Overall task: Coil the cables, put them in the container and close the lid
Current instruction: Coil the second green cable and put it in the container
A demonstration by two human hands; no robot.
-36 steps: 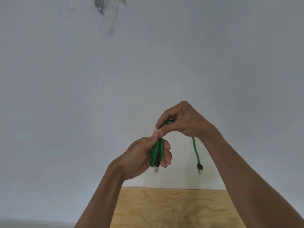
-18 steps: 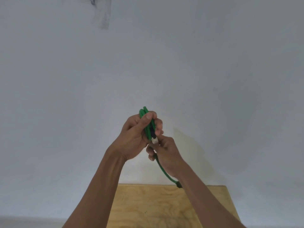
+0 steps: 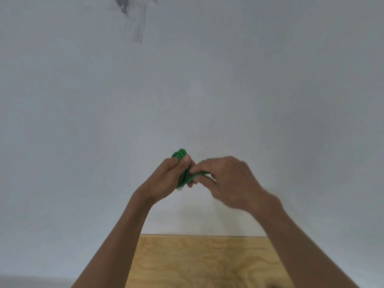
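Coiling stage, nearly complete. The left hand (image 3: 166, 179) is clenched around a bundle of green cable (image 3: 181, 163), whose loops protrude just above its thumb and fingers (image 3: 185, 161). The right hand (image 3: 226, 179), motion-blurred, pinches a free strand running sideways from the bundle; it appears to be wrapping this tail around the loops. Both hands are raised above the plywood worktop (image 3: 199, 260). No container or lid is in view; stowing and closing appear not yet done.
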